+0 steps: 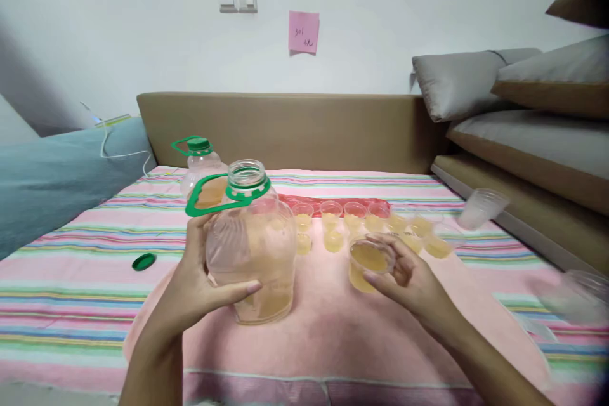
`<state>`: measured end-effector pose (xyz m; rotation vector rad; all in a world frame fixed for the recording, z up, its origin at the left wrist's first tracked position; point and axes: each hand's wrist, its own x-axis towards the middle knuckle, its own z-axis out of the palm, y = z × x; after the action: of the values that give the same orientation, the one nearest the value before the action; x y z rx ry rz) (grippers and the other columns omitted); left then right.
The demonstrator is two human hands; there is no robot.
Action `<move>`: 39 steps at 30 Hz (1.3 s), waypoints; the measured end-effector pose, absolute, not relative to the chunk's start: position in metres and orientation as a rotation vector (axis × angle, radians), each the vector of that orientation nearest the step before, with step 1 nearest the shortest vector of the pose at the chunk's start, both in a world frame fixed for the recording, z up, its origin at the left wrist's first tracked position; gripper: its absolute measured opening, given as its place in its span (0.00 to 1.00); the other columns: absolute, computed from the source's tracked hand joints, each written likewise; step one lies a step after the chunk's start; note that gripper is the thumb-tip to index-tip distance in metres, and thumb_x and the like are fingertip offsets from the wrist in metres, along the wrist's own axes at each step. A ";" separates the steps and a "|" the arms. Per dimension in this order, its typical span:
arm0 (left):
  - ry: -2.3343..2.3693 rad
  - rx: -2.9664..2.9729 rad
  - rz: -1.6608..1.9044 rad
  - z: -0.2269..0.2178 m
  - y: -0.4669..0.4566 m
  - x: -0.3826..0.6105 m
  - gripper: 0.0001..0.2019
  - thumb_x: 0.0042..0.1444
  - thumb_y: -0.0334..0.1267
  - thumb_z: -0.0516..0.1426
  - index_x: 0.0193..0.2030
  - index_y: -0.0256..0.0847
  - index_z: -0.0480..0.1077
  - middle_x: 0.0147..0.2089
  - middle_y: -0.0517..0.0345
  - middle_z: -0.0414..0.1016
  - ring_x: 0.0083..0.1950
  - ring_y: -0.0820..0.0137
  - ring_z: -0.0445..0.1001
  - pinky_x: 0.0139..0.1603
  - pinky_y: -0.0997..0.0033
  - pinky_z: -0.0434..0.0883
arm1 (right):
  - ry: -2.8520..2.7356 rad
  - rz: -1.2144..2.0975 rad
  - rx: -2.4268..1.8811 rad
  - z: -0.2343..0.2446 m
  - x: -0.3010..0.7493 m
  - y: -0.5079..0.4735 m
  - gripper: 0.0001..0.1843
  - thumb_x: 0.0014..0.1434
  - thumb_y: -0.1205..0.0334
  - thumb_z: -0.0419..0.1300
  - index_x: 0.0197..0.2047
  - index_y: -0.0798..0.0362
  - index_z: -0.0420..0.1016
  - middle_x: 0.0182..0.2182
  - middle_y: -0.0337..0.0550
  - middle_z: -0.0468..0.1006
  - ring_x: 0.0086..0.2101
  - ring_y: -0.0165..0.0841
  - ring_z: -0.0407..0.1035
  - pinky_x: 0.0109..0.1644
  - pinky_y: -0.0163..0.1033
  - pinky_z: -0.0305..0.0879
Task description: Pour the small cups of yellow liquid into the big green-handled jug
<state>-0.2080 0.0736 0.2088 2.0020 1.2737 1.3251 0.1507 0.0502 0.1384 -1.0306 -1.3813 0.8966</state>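
Note:
My left hand [204,285] is wrapped round the side of a large clear plastic jug [257,266]. The jug stands upright and uncapped, with a green ring handle [209,193] at its neck and pale yellow liquid inside. With my right hand [404,276] I grip a clear plastic cup [364,269] of the same yellow liquid by its side near the rim. Behind the cup, several clear cups [333,235] with yellow liquid stand in rows; the jug hides some of them.
A second jug [202,168] with a green cap stands back left. A loose green cap [143,261] lies on the striped cloth [71,285]. Red plastic [285,200] lies behind the cups. Clear cups [483,208] lie tipped at right, beside stacked cushions [533,133].

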 end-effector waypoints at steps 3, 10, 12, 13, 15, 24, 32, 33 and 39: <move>1.117 1.939 1.233 0.204 0.076 -0.186 0.50 0.44 0.49 0.77 0.66 0.54 0.52 0.70 0.46 0.64 0.72 0.42 0.69 0.65 0.39 0.78 | -1.407 0.835 -1.042 0.168 0.176 0.044 0.32 0.62 0.46 0.78 0.62 0.47 0.72 0.61 0.50 0.75 0.61 0.45 0.71 0.64 0.45 0.74; 0.960 1.839 1.021 0.192 0.077 -0.135 0.52 0.41 0.53 0.78 0.67 0.55 0.55 0.70 0.47 0.64 0.73 0.41 0.66 0.69 0.32 0.71 | -1.381 0.709 -1.021 0.234 0.210 0.049 0.34 0.58 0.41 0.79 0.59 0.47 0.76 0.60 0.51 0.76 0.58 0.47 0.74 0.54 0.43 0.79; 0.949 1.835 0.990 0.191 0.077 -0.125 0.53 0.40 0.53 0.79 0.68 0.56 0.55 0.70 0.48 0.62 0.74 0.40 0.63 0.70 0.30 0.69 | -1.395 0.696 -1.016 0.251 0.212 0.051 0.34 0.58 0.39 0.79 0.58 0.47 0.76 0.60 0.51 0.76 0.59 0.48 0.73 0.55 0.45 0.79; 0.944 1.830 0.982 0.190 0.077 -0.122 0.54 0.40 0.53 0.79 0.68 0.56 0.54 0.70 0.48 0.62 0.74 0.40 0.63 0.70 0.30 0.69 | -1.408 0.690 -1.013 0.259 0.212 0.052 0.34 0.57 0.38 0.79 0.58 0.48 0.76 0.60 0.51 0.76 0.60 0.49 0.72 0.56 0.46 0.79; 0.938 1.811 0.976 0.190 0.077 -0.117 0.55 0.39 0.53 0.79 0.69 0.57 0.52 0.71 0.48 0.60 0.74 0.40 0.62 0.71 0.29 0.68 | -1.436 0.692 -0.998 0.273 0.209 0.053 0.34 0.57 0.38 0.79 0.58 0.48 0.77 0.61 0.51 0.76 0.60 0.48 0.72 0.60 0.48 0.77; 0.903 1.774 0.957 0.193 0.073 -0.113 0.58 0.42 0.52 0.79 0.72 0.58 0.48 0.74 0.46 0.57 0.78 0.38 0.55 0.73 0.28 0.65 | -1.622 0.810 -0.894 0.306 0.183 0.068 0.30 0.60 0.45 0.79 0.58 0.50 0.78 0.59 0.50 0.78 0.59 0.46 0.73 0.60 0.47 0.77; 0.884 1.754 0.950 0.199 0.069 -0.111 0.57 0.40 0.53 0.79 0.69 0.54 0.50 0.71 0.46 0.61 0.76 0.42 0.61 0.73 0.34 0.68 | -1.718 0.908 -0.854 0.315 0.168 0.070 0.24 0.61 0.57 0.79 0.56 0.50 0.78 0.57 0.48 0.79 0.55 0.40 0.76 0.52 0.36 0.79; 0.888 1.757 0.949 0.199 0.069 -0.111 0.56 0.40 0.53 0.79 0.69 0.53 0.50 0.71 0.47 0.62 0.75 0.43 0.62 0.73 0.35 0.68 | -1.725 0.917 -0.856 0.316 0.167 0.070 0.24 0.62 0.57 0.79 0.56 0.50 0.77 0.58 0.48 0.78 0.55 0.39 0.76 0.52 0.34 0.78; 0.885 1.745 0.942 0.201 0.068 -0.111 0.56 0.40 0.51 0.79 0.70 0.53 0.50 0.72 0.47 0.61 0.75 0.44 0.62 0.72 0.36 0.68 | -1.773 0.865 -0.887 0.322 0.167 0.067 0.26 0.60 0.57 0.80 0.56 0.51 0.77 0.56 0.47 0.79 0.54 0.37 0.76 0.55 0.33 0.76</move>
<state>-0.1110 0.0680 0.2011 1.7454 0.8848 0.9423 0.1670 0.0671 0.3224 -0.8871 -1.7725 0.8651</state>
